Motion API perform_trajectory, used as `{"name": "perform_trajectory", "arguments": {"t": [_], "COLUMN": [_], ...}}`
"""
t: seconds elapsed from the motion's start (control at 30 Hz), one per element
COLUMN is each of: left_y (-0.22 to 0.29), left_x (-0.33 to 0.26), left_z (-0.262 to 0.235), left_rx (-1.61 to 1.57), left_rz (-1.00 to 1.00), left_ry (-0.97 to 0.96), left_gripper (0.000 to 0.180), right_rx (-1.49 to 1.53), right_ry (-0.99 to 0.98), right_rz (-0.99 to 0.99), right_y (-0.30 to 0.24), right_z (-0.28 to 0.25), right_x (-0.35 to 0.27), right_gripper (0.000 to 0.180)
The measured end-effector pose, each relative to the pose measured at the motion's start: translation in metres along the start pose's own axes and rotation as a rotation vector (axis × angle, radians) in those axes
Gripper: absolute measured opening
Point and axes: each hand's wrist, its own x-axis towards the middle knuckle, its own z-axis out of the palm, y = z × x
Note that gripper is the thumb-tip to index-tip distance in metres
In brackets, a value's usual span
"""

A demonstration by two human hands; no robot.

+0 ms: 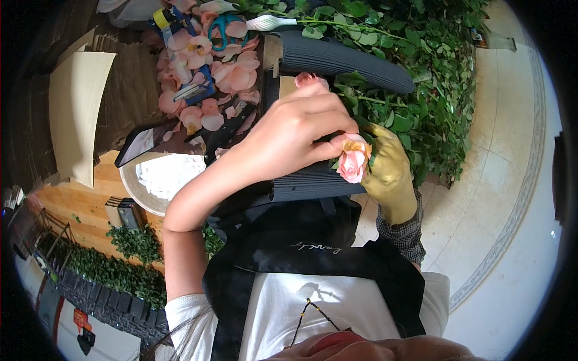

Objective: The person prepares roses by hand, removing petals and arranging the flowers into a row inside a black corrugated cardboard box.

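Observation:
A pink rose (354,165) with a browned, yellowish outer petal (356,145) is between my two hands. My left hand (307,123) is bare and reaches across from the left, its thumb and fingers pinched on the rose's outer petal. My right hand (390,165) wears a yellow glove and is closed around the rose just beneath its bloom; the stem is mostly hidden. Beyond my left hand another pink rose (310,80) shows in part. Dark ribbed padded bars (346,60) lie on the far side and near side of my hands.
Loose pink petals (235,75) cover a surface at the far left, with teal-handled scissors (226,31) and a yellow tape roll (161,19). A bowl (129,183) of white pieces stands nearer. Leafy green stems (421,78) are piled at the right, beside the tiled floor (500,126).

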Motion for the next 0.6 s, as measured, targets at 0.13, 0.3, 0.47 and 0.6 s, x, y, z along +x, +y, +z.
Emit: {"name": "perform_trajectory", "arguments": {"t": [0.13, 0.3, 0.47, 0.6], "left_y": [0.035, 0.044, 0.071, 0.049], "left_x": [-0.023, -0.087, -0.079, -0.038], "left_z": [-0.037, -0.044, -0.038, -0.027], "left_rx": [0.414, 1.155, 0.934, 0.196], "left_rz": [-0.063, -0.638, -0.686, -0.395], "left_ry": [0.165, 0.205, -0.06, 0.124], "left_gripper": [0.025, 0.049, 0.029, 0.016], "right_rx": [0.022, 0.041, 0.019, 0.006], "right_ry": [-0.021, -0.015, -0.03, -0.017], "right_rz": [-0.015, 0.013, 0.04, 0.017], "right_y": [-0.003, 0.0, -0.005, -0.005], "right_z": [-0.004, 0.0, -0.003, -0.003], "right_x": [0.002, -0.001, -0.001, 0.002], "right_gripper": [0.029, 0.027, 0.031, 0.029]}}
